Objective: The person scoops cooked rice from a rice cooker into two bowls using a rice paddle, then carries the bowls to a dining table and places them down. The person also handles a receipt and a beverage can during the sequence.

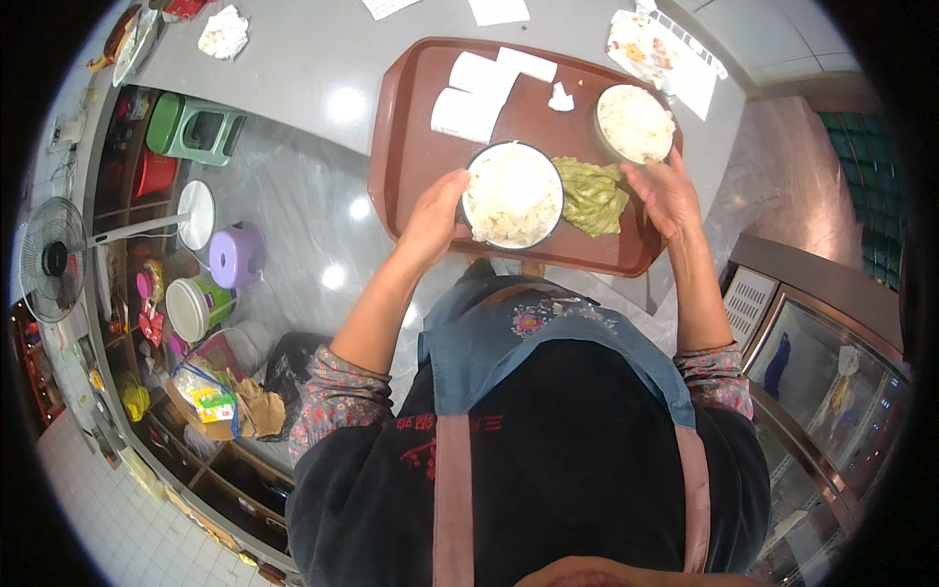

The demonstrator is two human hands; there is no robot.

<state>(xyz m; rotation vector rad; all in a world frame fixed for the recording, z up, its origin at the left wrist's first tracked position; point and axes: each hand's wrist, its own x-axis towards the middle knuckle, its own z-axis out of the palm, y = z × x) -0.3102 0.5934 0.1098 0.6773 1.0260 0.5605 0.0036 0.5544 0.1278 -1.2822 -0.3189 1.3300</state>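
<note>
A brown plastic tray (pixel 411 161) lies on a grey counter. My left hand (pixel 436 213) grips the left rim of a dark-rimmed bowl heaped with white rice (pixel 513 194), over the tray's near part. My right hand (pixel 667 191) is at the near side of a second bowl of rice (pixel 634 123), its fingers against the rim; how firmly they hold it is hard to tell. Between the two bowls lies a crumpled green cloth (pixel 590 194). White paper slips (pixel 469 95) and a small crumpled tissue (pixel 561 97) rest on the tray behind the bowls.
Crumpled white paper (pixel 224 33) lies on the counter (pixel 293 73) at the back left. A stained wrapper (pixel 638 48) is beyond the tray's right corner. Down to the left are a green stool (pixel 194 128), a purple stool (pixel 236 254) and a standing fan (pixel 55 258). A glass-door fridge (pixel 814 367) stands at the right.
</note>
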